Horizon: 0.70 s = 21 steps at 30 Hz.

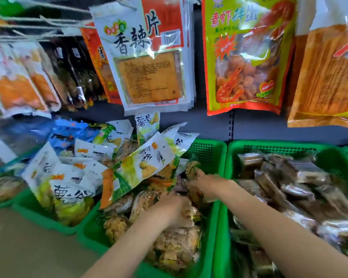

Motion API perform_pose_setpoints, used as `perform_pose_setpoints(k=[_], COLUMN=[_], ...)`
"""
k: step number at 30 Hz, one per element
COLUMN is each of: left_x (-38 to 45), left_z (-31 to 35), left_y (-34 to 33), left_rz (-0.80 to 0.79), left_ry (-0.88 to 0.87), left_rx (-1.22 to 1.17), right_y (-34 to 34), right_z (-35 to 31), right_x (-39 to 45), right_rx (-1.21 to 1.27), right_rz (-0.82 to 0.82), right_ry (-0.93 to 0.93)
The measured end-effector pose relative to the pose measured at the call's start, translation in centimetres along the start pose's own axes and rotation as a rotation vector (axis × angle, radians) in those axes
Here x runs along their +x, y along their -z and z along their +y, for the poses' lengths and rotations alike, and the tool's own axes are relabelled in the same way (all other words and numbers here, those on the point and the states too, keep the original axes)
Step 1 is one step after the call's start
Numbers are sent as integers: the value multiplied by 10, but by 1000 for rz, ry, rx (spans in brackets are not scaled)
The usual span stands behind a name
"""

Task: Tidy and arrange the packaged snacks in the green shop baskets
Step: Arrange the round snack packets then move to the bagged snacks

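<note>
Hands, left (pixel 174 205) and right (pixel 204 182), grip snack packets (pixel 175 243) inside middle basket (pixel 213 227).

Fingers of both hands vanish among blurred snack packets (pixel 175 243); right-hand basket (pixel 225 227) cut off by frame edge.

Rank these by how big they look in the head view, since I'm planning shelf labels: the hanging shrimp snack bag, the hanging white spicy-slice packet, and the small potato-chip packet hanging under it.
1. Shrimp snack bag, though it may hang nearer the camera.
2. White spicy-slice packet, close behind.
3. Small potato-chip packet, clearly smallest and partly hidden.
</note>
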<state>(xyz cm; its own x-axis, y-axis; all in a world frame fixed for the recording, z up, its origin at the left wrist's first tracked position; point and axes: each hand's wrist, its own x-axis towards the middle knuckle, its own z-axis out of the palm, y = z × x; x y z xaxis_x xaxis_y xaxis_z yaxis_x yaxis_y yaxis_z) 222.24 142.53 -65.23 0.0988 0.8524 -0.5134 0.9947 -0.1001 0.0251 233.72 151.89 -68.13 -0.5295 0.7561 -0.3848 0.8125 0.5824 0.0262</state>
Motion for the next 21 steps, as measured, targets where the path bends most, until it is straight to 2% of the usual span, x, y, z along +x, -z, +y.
perform_pose_setpoints(k=[2, 5, 9, 12, 13, 15, 17, 18, 21], left_x=[1, -3, -11, -21, -26, -33, -34, -33, -28], left_z=[-1, -15, -34, -52, -58, -72, -86, -94, -114], left_y=[1, 4, -6, 1, 8, 23, 31, 30, 14], left_rz=[-10, 121, 446, 497, 521, 667, 791, 776, 524], left_ry=[57, 95, 22, -105, -150, -200, -188, -136, 101], left_rx=[-19, -21, -33, -184, -253, -368, -338, -293, -168], right_y=[-1, -3, -6, -2, 3, 19, 33, 39, 47], right_z=[-5, -3, 4, 11, 8, -4, -19, -28, -61], right_x=[9, 14, 2, -7, -12, -21, -28, -30, -24], right_rx=[-85, -42, 21, 94, 212, 550, 892, 1069, 1467], right_rz=[-21, 72, 236, 344, 399, 543, 562, 511, 271], right_ry=[-5, -22, -143, -160, -157, -157, -139, -105, 12])
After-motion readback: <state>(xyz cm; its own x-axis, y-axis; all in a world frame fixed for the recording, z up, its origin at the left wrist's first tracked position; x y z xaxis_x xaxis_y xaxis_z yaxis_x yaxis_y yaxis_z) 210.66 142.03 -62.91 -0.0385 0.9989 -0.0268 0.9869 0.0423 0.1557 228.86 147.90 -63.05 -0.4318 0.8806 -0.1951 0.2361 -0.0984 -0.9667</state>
